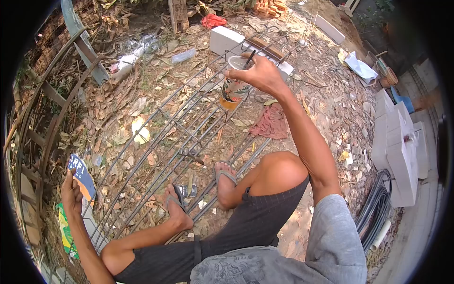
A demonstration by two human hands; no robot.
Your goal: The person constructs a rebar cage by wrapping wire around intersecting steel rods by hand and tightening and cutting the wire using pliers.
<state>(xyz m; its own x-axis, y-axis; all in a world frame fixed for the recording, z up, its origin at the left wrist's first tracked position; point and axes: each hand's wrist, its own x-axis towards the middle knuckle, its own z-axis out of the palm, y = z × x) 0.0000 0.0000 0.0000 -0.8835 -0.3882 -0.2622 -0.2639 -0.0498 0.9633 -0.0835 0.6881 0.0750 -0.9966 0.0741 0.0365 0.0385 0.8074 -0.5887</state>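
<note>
Above grey steel rods [172, 121], my right hand [263, 73] clasps a clear plastic cup [232, 89], amber liquid [229, 103] inside; my left hand [71, 193] pinches a blue-and-orange sheet [84, 181]; leaf-strewn ground [324, 111] flanks the rods' edge.

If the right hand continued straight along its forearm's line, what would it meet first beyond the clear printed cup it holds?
Probably the white rectangular block, though depth is unclear: the right hand might clip the grey metal bars first or pass above.
</note>
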